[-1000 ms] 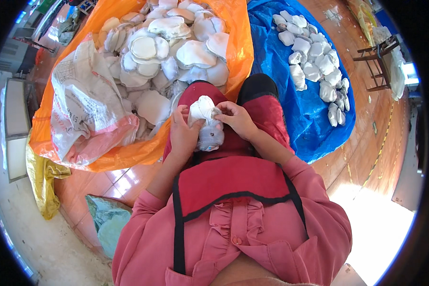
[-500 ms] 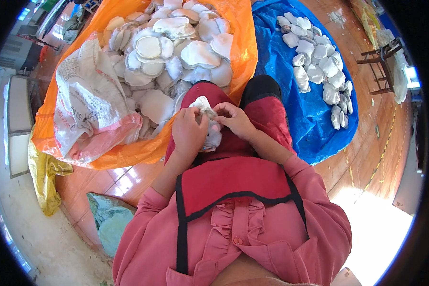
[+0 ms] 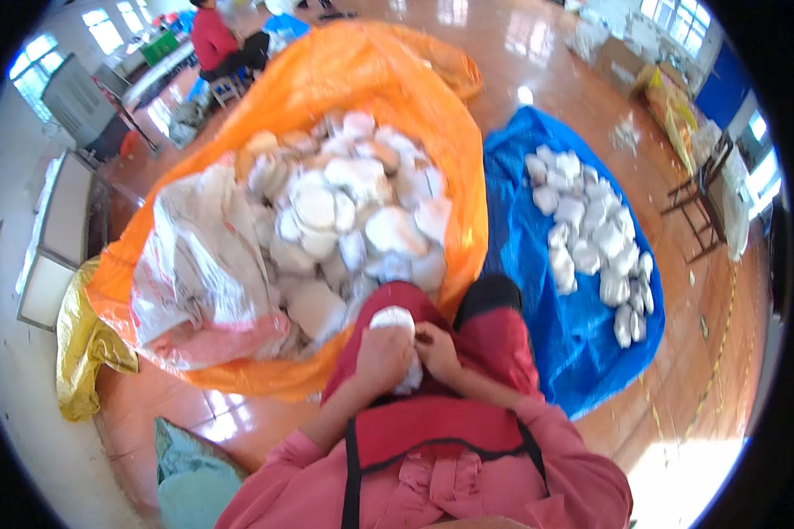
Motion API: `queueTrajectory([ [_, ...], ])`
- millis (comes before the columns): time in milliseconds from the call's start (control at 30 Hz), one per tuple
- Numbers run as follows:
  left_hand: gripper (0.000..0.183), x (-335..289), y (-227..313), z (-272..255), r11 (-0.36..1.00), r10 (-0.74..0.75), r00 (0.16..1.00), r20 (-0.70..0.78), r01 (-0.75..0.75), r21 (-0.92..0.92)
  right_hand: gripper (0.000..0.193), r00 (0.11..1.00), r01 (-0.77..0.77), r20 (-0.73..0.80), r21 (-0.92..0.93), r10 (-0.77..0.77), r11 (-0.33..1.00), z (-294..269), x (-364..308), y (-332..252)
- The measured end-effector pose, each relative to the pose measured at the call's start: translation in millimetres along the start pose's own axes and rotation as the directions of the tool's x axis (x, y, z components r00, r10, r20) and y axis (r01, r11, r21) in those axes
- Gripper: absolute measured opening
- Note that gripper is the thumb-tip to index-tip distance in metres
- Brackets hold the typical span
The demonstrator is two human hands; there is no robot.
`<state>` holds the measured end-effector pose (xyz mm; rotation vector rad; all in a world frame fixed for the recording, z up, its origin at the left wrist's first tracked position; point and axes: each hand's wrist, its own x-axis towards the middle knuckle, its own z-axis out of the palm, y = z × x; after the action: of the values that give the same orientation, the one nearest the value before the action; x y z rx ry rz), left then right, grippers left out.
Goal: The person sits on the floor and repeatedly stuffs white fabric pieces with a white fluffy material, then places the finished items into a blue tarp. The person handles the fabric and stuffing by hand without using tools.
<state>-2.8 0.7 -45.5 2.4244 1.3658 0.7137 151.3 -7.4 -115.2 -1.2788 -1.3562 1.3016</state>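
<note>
Above my lap a small white bundle of soft cloth-like pieces (image 3: 393, 316) stands between my hands. My left hand (image 3: 383, 359) is wrapped round its middle, and its top bulges out above the fingers. Against the bundle's right side, the bent fingers of my right hand (image 3: 438, 350) are closed on its edge; blur hides the exact grip. Just beyond my knees a heap of flat, rounded white pads (image 3: 393, 227) lies in a spread orange plastic sheet (image 3: 353, 66). To the right, several compact white bundles (image 3: 587, 212) rest on a blue plastic sheet (image 3: 538, 326).
A printed white woven sack (image 3: 203, 256) lies over the heap's left side. Yellow (image 3: 88, 344) and green (image 3: 198, 476) sacks are on the tiled floor at left. A wooden chair (image 3: 701, 207) stands at right. A person in red (image 3: 216, 40) sits at the far left.
The view has tilted up, showing more of the far room. My left hand has closed further round the bundle, and my right hand stays at its side.
</note>
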Motion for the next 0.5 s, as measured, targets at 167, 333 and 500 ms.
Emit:
queueTrajectory([
  [167, 0.010, -7, 8, 7, 0.985, 0.170, 0.985, 0.005, -0.170, -0.012, 0.028, 0.998, -0.028, -0.048, 0.061, 0.031, 0.998, 11, 12, 10],
  [333, 0.012, -6, 4, -1, 0.989, 0.124, 0.992, 0.006, -0.123, -0.080, 0.029, 0.998, 0.018, 0.054, 0.077, -0.022, 0.997, 11, 21, 28],
  [500, 0.030, -1, 8, -10, 0.984, -0.176, 0.932, -0.317, 0.178, -0.025, 0.016, 0.992, -0.126, 0.093, 0.521, 0.091, 0.844, 6, 26, 17],
])
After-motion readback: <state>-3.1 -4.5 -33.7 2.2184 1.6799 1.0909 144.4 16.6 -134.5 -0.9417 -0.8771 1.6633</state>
